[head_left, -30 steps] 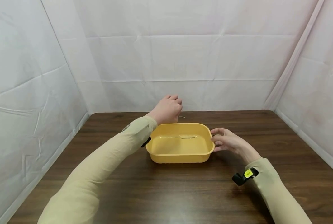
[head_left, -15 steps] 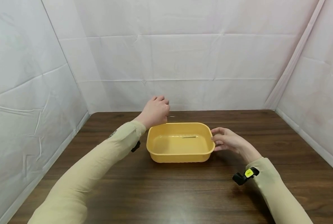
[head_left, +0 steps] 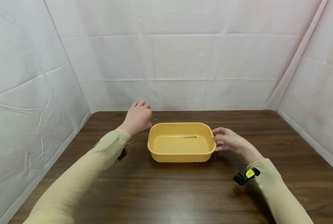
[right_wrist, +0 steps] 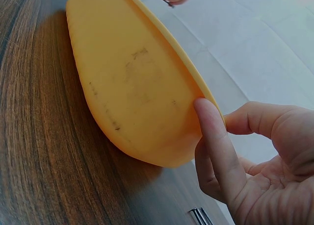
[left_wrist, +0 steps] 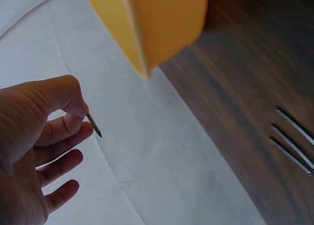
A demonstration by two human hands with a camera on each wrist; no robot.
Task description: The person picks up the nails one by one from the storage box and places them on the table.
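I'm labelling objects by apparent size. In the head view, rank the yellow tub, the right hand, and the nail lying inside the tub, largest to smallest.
1. yellow tub
2. right hand
3. nail, by far the smallest

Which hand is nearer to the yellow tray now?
Right. The right hand touches the yellow tray at its right end. The left hand, pinching a nail, is raised off its far left corner.
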